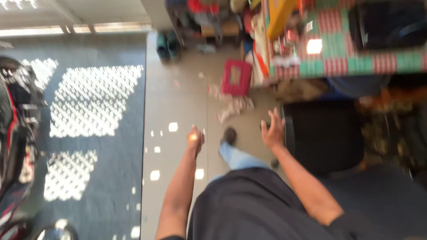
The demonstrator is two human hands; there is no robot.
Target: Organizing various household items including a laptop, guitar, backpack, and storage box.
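Grey floor tiles [178, 102] fill the middle of the head view, which is blurred throughout, with patches of sunlight scattered over them. The person looks down at their own body: a dark shirt [253, 204] and one leg in light blue trousers [235, 158] stepping forward, a dark shoe [229, 135] at its end.

The left hand [195, 138] hangs over the tiles with the fingers curled loosely in; a spot of sunlight falls on it, and the blur makes it impossible to tell whether anything is held. The right hand [272, 130] is spread wide, fingers apart, empty, and sits just beside the left edge of a black chair [324, 138]; whether it touches the chair cannot be told.

Ahead of the hands, on the floor, lies a red box-shaped container [237, 78], with crumpled paper scraps [231, 106] strewn just below it. To the upper right stands a table covered by a red-and-green checked cloth [356, 58], with a black bag [387, 24] on top. A pair of green shoes [167, 45] stands on the tiles at the top. On the left runs a dark blue mat [98, 146] with latticed sunlight, and a motorcycle [15, 129] shows at the far left edge.
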